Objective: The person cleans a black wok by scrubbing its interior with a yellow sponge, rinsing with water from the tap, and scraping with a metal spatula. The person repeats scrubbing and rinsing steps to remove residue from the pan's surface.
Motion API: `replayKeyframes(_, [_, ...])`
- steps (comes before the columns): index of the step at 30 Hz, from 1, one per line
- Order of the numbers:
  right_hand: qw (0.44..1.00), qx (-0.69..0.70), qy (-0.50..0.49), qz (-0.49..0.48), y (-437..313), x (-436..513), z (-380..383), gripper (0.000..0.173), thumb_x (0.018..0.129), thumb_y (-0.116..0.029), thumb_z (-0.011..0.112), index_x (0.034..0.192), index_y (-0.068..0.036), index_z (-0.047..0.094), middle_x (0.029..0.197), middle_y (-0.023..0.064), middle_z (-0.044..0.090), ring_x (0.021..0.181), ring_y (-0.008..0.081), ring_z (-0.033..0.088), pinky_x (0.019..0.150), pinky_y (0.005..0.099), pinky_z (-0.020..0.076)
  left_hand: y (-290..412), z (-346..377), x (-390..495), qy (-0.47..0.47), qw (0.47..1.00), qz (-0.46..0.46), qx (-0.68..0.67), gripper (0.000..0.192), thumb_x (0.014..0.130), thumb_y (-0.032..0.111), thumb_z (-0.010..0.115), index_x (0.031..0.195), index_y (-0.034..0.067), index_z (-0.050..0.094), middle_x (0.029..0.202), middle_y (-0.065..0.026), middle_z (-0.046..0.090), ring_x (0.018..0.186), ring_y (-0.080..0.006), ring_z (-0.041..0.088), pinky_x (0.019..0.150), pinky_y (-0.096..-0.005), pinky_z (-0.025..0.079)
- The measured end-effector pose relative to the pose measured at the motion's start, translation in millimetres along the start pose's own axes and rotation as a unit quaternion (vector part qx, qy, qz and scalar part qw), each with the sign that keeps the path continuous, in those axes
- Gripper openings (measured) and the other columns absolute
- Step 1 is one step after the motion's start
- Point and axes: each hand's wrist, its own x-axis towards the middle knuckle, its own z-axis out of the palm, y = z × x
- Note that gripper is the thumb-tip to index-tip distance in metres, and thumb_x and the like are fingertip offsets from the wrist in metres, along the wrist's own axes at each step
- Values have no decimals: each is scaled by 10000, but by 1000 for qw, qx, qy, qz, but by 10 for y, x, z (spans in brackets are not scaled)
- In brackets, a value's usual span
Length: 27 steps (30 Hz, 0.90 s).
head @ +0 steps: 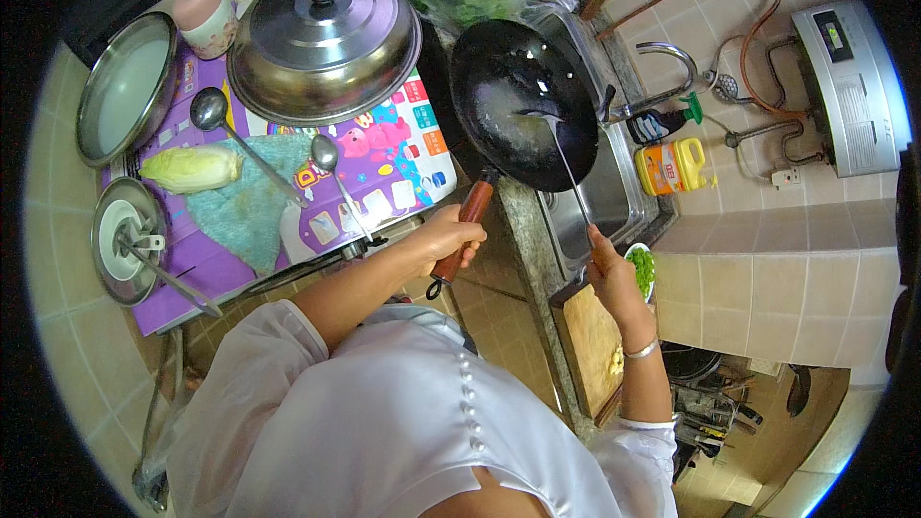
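My left hand point(455, 241) grips the reddish wooden handle of a black wok point(489, 115), which is tilted over the edge of the steel sink point(620, 180). Small white bits and a wet sheen show inside the wok. My right hand point(611, 273) is closed around the wooden end of a metal spatula point(567, 158); its blade rests in or just above the wok, I cannot tell which. Below my right hand lies a wooden cutting board point(586, 345) with chopped pale pieces on it. A bowl of chopped greens point(640, 270) is just beyond that hand.
To the left, a table with a purple printed cover point(237, 259) bears a large domed lid point(324, 50), a ladle point(209, 109), a spoon point(325, 152), a cabbage point(191, 169) and metal bowls. A faucet point(665, 93), a spray bottle point(662, 126) and a yellow jug point(669, 167) stand beside the sink.
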Motion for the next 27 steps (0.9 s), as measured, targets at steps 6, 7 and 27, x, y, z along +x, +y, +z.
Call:
replayKeyframes(6, [999, -36, -8, -21, -223, -391, -379, 567, 811, 78, 582, 1346, -80, 488, 719, 97, 488, 637, 155, 463, 642, 269, 444, -56, -13, 10, -4, 1000, 0, -18, 183, 827, 114, 612, 905, 68, 453, 620, -34, 503, 475, -120, 496, 430, -267, 416])
replayKeyframes(7, [998, -58, -25, 20, -270, -453, -441, 571, 810, 74, 585, 1350, -81, 483, 718, 103, 481, 639, 167, 465, 644, 269, 443, -64, -13, 14, -4, 1000, 1, -15, 183, 826, 113, 613, 905, 69, 455, 621, -34, 505, 473, -122, 495, 430, -269, 414])
replayKeyframes(27, [994, -108, 17, -4, 59, 5, -215, 570, 782, 91, 557, 1319, -92, 505, 717, 221, 522, 623, 369, 545, 608, 371, 467, -83, -12, 9, 7, 1000, -4, -13, 172, 827, 109, 607, 920, 71, 468, 626, -33, 513, 456, -119, 486, 420, -259, 405])
